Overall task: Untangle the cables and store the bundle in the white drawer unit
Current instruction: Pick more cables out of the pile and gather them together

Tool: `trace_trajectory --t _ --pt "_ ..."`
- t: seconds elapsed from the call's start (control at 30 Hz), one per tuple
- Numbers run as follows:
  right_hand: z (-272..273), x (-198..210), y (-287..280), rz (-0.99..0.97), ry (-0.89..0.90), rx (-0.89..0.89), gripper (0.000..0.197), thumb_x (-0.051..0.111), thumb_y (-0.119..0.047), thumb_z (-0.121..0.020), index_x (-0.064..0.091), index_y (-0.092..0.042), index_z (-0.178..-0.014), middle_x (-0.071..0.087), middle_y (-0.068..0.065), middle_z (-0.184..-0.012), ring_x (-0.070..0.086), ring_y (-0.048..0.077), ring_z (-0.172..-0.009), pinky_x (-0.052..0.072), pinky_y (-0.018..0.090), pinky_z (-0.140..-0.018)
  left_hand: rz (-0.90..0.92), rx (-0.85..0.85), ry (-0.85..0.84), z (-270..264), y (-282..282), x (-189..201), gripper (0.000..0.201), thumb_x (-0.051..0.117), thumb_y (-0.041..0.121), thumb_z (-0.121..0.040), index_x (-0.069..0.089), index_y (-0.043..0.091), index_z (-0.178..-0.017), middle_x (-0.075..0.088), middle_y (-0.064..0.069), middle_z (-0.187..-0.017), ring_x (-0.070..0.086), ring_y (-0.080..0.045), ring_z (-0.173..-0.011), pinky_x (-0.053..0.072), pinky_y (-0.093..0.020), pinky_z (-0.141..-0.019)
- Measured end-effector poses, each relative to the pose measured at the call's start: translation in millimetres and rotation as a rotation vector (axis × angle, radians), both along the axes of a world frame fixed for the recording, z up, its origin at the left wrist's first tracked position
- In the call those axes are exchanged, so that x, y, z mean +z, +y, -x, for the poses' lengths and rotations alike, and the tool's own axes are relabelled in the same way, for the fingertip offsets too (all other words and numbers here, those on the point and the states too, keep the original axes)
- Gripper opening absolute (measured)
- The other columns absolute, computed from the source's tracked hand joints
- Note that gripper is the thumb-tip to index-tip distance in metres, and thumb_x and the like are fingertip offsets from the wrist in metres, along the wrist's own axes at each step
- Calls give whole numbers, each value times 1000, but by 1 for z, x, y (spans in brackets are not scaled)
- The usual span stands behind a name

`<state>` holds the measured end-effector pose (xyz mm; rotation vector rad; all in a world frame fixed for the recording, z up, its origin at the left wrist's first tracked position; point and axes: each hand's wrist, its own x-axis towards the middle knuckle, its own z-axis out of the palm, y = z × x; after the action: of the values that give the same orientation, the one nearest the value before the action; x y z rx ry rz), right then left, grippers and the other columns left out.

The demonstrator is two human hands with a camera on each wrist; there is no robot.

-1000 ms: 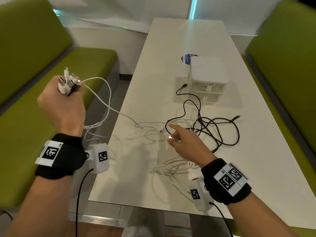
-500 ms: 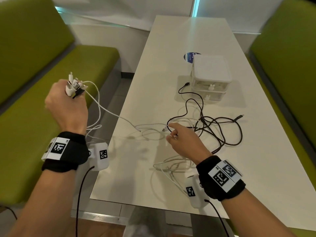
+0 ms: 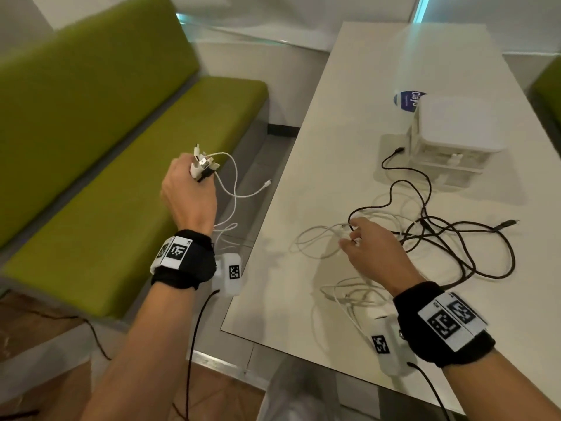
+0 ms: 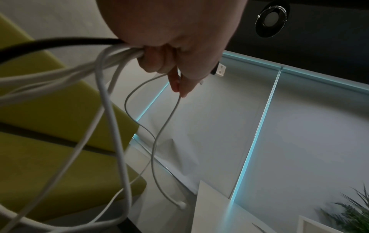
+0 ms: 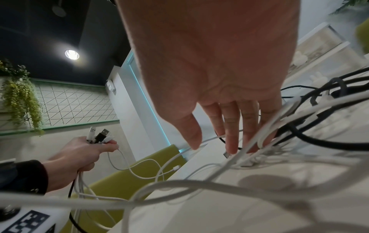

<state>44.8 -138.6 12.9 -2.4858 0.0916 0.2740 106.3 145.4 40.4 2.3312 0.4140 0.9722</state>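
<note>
Your left hand is held out over the green bench, fist wrapped around a cluster of plugs with their cords trailing below; one freed white lead dangles from it, its small connector hanging loose. Your right hand is low over the desk, fingers loosely extended down into the white cables; thumb and forefinger seem to be closing on a strand, though I cannot tell whether it is actually pinched.

These cords are light, limp and a bit slick, so they will slide through a loose grip and snag on each other's loops. Judging from that, take hold close to a connector, where the stiff plug gives purchase, and draw it out slowly instead of yanking mid-length.

The black cable sprawls in overlapping loops just right of your fingers, crossing the white ones, and will likely drag along. The white drawer unit stands beyond the tangle, both drawers apparently closed, one black end lying just beside its base.
</note>
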Motion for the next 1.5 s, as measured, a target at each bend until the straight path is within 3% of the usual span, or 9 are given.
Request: trace_trajectory --t 0.2,0.43,0.7,0.83,0.87,0.9,1.07,1.27,1.5 --pt "-3 1 13 -22 -25 10 43 59 -30 -95 51 -12 -133 61 7 -126 58 22 -113 38 28 -85 -12 -14 101 5 3 -2 4 64 15 -89 64 14 -92 59 -1 -85 50 -19 -75 34 -29 -67" --pt "-4 -4 18 -70 -46 33 45 60 -30 -93 51 -15 -135 62 2 -122 61 22 -106 49 37 -92 89 -186 250 17 -13 -19 27 56 17 -94 59 7 -70 57 0 -63 46 -22 -59 34 -35 -55" --pt "22 19 -3 -194 -231 28 17 61 -26 -93 66 -25 -109 70 -8 -82 64 7 -80 45 24 -72 323 -413 339 49 -57 -4 29 58 29 -95 77 19 -76 54 16 -44 43 -6 -44 38 -27 -48" --pt "46 30 -15 -190 -177 138 9 61 -25 -93 68 -28 -88 70 -10 -70 64 3 -67 51 25 -67 315 -580 412 67 -75 3 32 57 20 -97 76 13 -73 63 26 -58 43 -8 -39 28 -15 -43" --pt "51 30 -18 -158 -145 186 11 61 -25 -92 67 -29 -84 69 -10 -69 63 4 -66 50 26 -66 305 -619 422 71 -81 4 31 57 17 -97 76 11 -74 60 34 -67 60 0 -73 29 -11 -44" --pt "56 29 -19 -114 -109 246 11 61 -26 -92 67 -30 -83 67 -10 -69 62 4 -66 49 26 -66 297 -649 429 75 -86 3 29 58 14 -96 76 10 -74 60 36 -70 39 9 -91 32 -7 -47" --pt "69 19 -15 62 33 535 18 57 -24 -92 70 -31 -103 64 -14 -79 55 1 -71 38 14 -62 214 -752 540 89 -116 -14 24 61 9 -91 77 16 -75 67 30 -82 64 2 -91 46 -12 -69" --pt "65 6 -1 143 117 646 31 55 -7 -82 69 -27 -100 64 -8 -93 59 16 -87 49 30 -74 129 -800 633 93 -138 -27 22 59 16 -92 77 21 -79 75 8 -97 67 -10 -96 50 -33 -84" --pt "58 2 -1 147 129 628 12 63 -27 -90 64 -24 -79 64 -1 -80 60 19 -80 52 36 -73 95 -805 655 93 -141 -28 23 59 16 -93 76 21 -78 73 17 -101 65 -3 -93 42 -8 -73"
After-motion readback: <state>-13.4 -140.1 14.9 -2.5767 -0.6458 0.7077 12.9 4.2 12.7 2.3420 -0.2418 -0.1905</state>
